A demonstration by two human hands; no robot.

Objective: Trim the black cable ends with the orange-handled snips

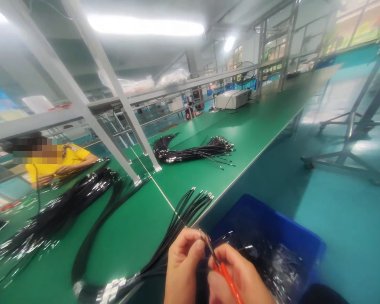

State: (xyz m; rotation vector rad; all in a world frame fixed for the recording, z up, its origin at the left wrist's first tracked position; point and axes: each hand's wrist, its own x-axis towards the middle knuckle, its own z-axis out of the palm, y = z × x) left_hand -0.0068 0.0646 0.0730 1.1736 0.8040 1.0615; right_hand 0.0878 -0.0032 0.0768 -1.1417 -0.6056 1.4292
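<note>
At the lower middle, my left hand point(185, 257) is closed, thumb and fingers pinching what looks like a thin black cable's tip; the tip itself is mostly hidden. My right hand point(237, 274) is wrapped round red-handled scissors point(228, 280), whose slim metal blades point up to my left fingertips. Just behind my left hand, a bundle of black cables point(164, 249) with silvery ends fans out over the table edge. Its curved length point(96, 228) loops across the green table, with pale connectors point(114, 289) bunched at the bottom.
Below the table edge stands a blue bin point(299, 232) holding clear plastic and dark pieces. Another black cable bundle point(190, 154) lies farther along the green table point(266, 114). Grey shelf posts point(139, 131) rise at left. Across the table, a person in yellow point(72, 156) works near heaped cables point(69, 202).
</note>
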